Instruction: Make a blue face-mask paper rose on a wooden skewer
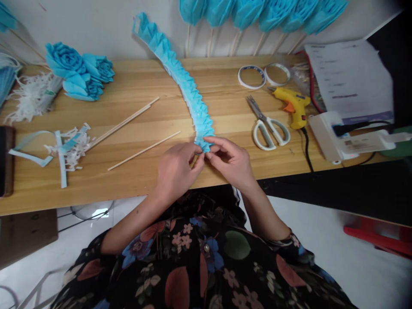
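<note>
A long strip of pleated blue crepe paper (185, 81) curves from the wall at the back down to the table's front edge. My left hand (180, 165) pinches its near end from the left, thumb and forefinger together. From the right, my right hand (230, 161) grips the same end, with the fingertips of both hands almost touching. Folded points run along the strip's right side, and its left side looks flatter. The very tip of the strip is partly hidden by my fingers. A thin wooden stick (143, 150) lies to the left of my left hand.
White-handled scissors (268, 126) and a yellow glue gun (294, 103) lie right, near tape rolls (252, 77) and a white power strip (333, 137). Left are blue paper flowers (77, 71), more sticks (124, 122), paper scraps (72, 148) and a phone (5, 161). Stemmed blue flowers (247, 13) line the wall.
</note>
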Available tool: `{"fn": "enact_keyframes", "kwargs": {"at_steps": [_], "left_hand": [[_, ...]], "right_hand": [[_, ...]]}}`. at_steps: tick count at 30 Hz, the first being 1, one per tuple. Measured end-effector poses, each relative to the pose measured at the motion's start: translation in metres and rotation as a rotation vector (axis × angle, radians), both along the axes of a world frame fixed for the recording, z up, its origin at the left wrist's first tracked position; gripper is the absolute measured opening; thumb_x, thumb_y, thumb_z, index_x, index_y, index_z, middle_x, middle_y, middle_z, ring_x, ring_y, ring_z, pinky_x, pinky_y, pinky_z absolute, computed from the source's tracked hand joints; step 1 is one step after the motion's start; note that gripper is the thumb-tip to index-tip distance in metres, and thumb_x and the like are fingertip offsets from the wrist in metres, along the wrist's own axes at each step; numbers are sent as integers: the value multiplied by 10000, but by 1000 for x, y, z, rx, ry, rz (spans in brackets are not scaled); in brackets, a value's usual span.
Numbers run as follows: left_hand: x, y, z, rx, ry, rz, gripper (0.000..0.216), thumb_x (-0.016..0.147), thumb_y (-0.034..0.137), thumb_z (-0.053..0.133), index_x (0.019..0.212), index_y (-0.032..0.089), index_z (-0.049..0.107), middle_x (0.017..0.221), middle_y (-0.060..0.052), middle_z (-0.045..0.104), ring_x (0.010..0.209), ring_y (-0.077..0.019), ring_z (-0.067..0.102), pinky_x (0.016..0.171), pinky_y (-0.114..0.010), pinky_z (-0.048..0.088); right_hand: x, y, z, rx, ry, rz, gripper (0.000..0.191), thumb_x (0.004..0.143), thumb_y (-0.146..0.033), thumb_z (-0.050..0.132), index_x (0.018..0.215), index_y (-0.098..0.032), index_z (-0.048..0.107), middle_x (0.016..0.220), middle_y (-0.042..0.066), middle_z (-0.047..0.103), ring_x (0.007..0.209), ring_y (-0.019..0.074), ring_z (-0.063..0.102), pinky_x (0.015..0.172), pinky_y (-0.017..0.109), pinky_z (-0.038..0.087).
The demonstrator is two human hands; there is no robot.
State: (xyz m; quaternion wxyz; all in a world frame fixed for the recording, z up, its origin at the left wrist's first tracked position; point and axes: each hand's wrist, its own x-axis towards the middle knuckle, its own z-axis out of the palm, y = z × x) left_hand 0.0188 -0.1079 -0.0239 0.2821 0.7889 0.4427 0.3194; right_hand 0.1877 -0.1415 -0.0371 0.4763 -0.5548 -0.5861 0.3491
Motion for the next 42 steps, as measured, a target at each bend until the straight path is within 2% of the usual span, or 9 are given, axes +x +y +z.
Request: {"fn": "enact_keyframes", "kwargs": {"at_steps": [10,17,24,28,31,33,36,39,42], "left_hand": [[-3,0,0,-51,40,-29,163,918,170,534,817,188,661,702,-20,633,626,-149,519,621,-291,353],[-2,0,-1,-17,58,-10,131,926,233,601,827,191,676,655,-5,598,613,-143,505,614,-288,355],[-3,2,-4,-19,3,-31,171,918,171,553,781,186,656,689,-15,640,626,-137,526,621,-283,364],[-6,3,-2,-64,-95,-9,152,938,193,567,842,181,684,742,-17,666,636,-122,528,614,-269,375],[-9,6,-4,-125,-318,94,108,944,222,589,1008,182,666,828,-17,667,665,-104,543,608,-236,412],[-11,7,-6,-206,-487,121,235,929,240,617,1158,191,601,888,-17,661,672,-95,561,586,-212,436],[-10,9,-7,-391,-606,49,453,907,284,656,1319,217,482,980,-37,673,667,-97,606,524,-192,458],[-6,8,-5,-577,-616,-42,559,886,315,688,1372,219,430,900,-21,678,614,-110,625,467,-187,451],[-1,8,-4,-672,-649,-70,616,854,283,721,1387,211,420,805,14,662,566,-104,611,447,-180,435]], "right_hand": [[0,0,-3,38,-19,2,329,868,-170,663,1179,-247,740,837,-20,736,719,117,666,740,284,562],[1,0,-3,11,-52,1,337,873,-192,661,1193,-266,737,858,-12,745,742,133,681,765,300,583],[0,0,-3,27,-45,-3,327,872,-185,654,1177,-261,743,834,-19,733,721,123,661,747,294,573],[2,1,-4,11,69,-19,318,873,-230,675,1187,-246,728,854,-7,732,758,132,674,773,305,582],[5,2,-4,-4,182,-70,322,871,-265,690,1191,-250,714,831,-9,701,750,138,665,762,316,589],[7,2,-5,4,224,-99,313,864,-263,696,1177,-261,714,799,-18,672,721,137,648,738,317,587],[8,2,-5,21,266,-118,294,857,-257,702,1151,-276,719,785,-24,659,694,136,636,705,314,580],[8,2,-6,17,282,-120,293,857,-275,704,1149,-278,720,795,-20,669,695,140,639,694,319,581],[7,3,-7,13,278,-106,300,852,-279,706,1151,-268,721,797,-23,671,700,136,639,702,318,579]]}}
